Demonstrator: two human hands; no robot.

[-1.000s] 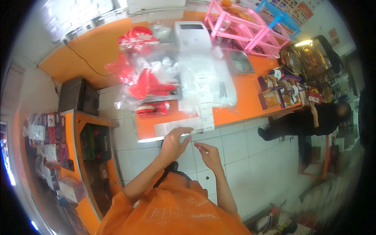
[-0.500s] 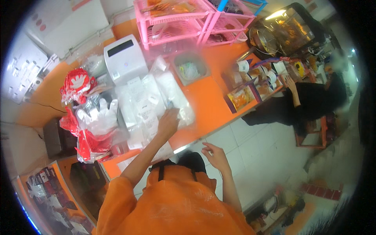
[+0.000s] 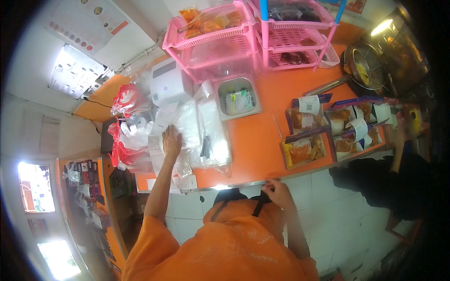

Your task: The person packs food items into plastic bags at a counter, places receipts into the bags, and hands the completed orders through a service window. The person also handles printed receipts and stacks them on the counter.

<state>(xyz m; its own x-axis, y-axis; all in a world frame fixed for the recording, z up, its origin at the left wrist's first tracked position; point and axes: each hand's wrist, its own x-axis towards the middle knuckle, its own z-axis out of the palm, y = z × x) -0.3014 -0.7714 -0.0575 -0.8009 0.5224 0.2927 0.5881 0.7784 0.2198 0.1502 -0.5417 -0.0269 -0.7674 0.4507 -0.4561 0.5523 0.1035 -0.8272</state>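
Note:
My left hand (image 3: 172,142) lies with its fingers stretched out on the long white receipt strip (image 3: 161,122) and the clear plastic bags beside it. Just right of that hand is a stack of clear plastic bags (image 3: 213,133), with a small dark clip-like piece (image 3: 205,146) on top. At the counter's front edge hovers my right hand (image 3: 279,194), its fingers curled in and no object showing in them. Left of my left hand lie clear disposable gloves (image 3: 136,129) in red-and-clear packaging (image 3: 133,157).
The orange counter (image 3: 269,112) holds a white label printer (image 3: 169,84), a metal tub (image 3: 257,111) of small packets and pink shelf racks (image 3: 220,40). Boxed food (image 3: 304,152) and a pan (image 3: 363,65) stand right. A person in black (image 3: 375,180) works there.
My left hand has shifted left, from the stacked bags to the receipt strip. The fingers of my right hand have curled in. The whole view has swung, and the dark piece on the bags is now uncovered.

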